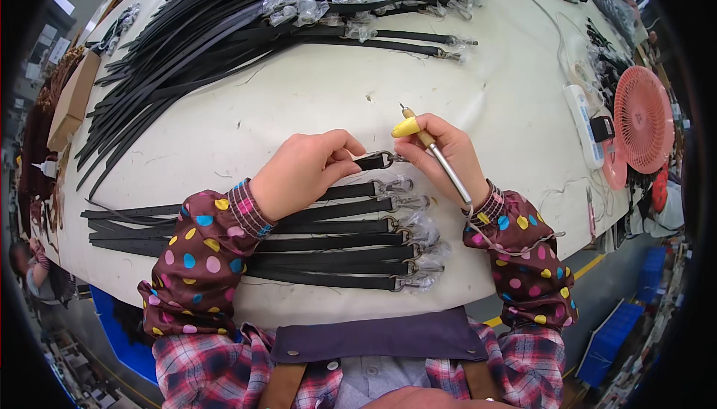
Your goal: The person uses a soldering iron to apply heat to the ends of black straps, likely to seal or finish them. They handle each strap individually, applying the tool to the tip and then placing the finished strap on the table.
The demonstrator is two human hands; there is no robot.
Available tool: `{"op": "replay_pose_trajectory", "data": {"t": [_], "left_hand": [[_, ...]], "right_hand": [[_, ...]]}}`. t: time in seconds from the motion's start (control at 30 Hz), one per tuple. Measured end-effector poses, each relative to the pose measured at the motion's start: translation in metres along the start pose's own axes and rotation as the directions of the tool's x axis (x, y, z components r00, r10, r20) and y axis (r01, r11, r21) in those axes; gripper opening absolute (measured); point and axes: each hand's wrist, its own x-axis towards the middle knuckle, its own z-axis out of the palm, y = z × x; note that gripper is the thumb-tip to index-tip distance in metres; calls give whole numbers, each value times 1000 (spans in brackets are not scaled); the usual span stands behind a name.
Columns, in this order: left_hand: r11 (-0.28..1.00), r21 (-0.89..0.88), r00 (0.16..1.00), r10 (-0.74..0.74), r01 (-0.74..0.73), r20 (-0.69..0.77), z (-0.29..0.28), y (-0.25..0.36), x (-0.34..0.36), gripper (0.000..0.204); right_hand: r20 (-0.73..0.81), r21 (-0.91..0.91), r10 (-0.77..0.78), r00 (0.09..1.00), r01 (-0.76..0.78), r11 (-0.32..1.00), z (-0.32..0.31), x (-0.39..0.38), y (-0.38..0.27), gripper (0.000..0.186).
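Note:
My left hand [306, 170] pinches a black strap [371, 162] near its end, close to a metal ring and clasp. At the clasp end, my right hand [442, 156] grips a pen-shaped tool [447, 166] with a silver barrel, a tan front part and a thin tip pointing up and away. A thin cord runs from its lower end past my right wrist. One right finger wears a yellow cover [405, 127]. Whether the right fingers also hold the clasp is hard to make out. Below my hands lie several black straps [336, 243] in a row, their clasps wrapped in clear plastic.
A large heap of black straps [172, 58] covers the far left of the white table [299, 99]. On the right stand a pink fan [642, 119] and a white power strip [582, 126] with a black plug. A cardboard box [73, 103] sits at the left edge.

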Motion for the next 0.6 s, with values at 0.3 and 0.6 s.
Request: {"op": "replay_pose_trajectory", "data": {"t": [0.3,0.6], "left_hand": [[979,129,986,161,-155,-36,13,-11,-2,24],[984,41,984,173,-175,49,17,-9,10,24]], "right_hand": [[49,-364,-277,960,276,890,7,4,6,13],[-83,-285,-293,953,259,923,8,4,16,20]]}}
